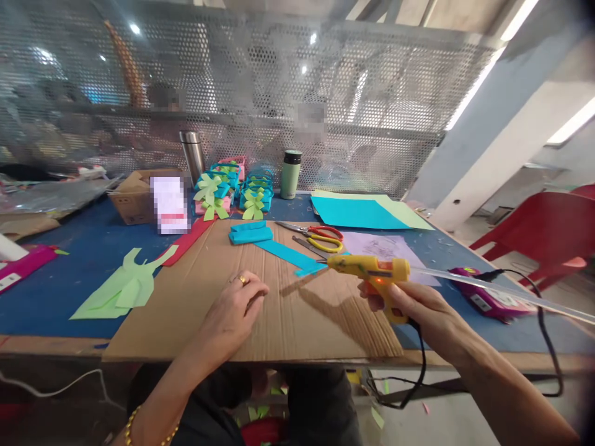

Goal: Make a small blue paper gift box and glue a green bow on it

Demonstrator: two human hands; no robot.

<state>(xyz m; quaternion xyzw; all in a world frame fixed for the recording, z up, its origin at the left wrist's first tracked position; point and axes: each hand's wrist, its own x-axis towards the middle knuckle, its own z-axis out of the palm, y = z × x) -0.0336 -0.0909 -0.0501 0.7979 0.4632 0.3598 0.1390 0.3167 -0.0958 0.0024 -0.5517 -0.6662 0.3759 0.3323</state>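
My right hand [395, 303] is wrapped round a yellow hot glue gun [372, 267], whose small orange light glows. A clear glue stick [502, 288] juts from its back, and its nozzle points left over the end of a blue paper strip [290, 255]. My left hand [244, 303] rests on the cardboard sheet [186, 316] with its fingers curled together and nothing visible in them. Beyond the hands lie a folded blue paper piece [251, 233], red-handled scissors [320, 231] and a yellow-handled cutting tool [325, 244].
Finished paper baskets with green flowers [255, 199], a steel flask [192, 155] and a green bottle [290, 174] stand at the back. Blue paper [357, 212] lies back right. Green cutouts [121, 285] lie left. A black cord [423, 365] hangs over the front edge.
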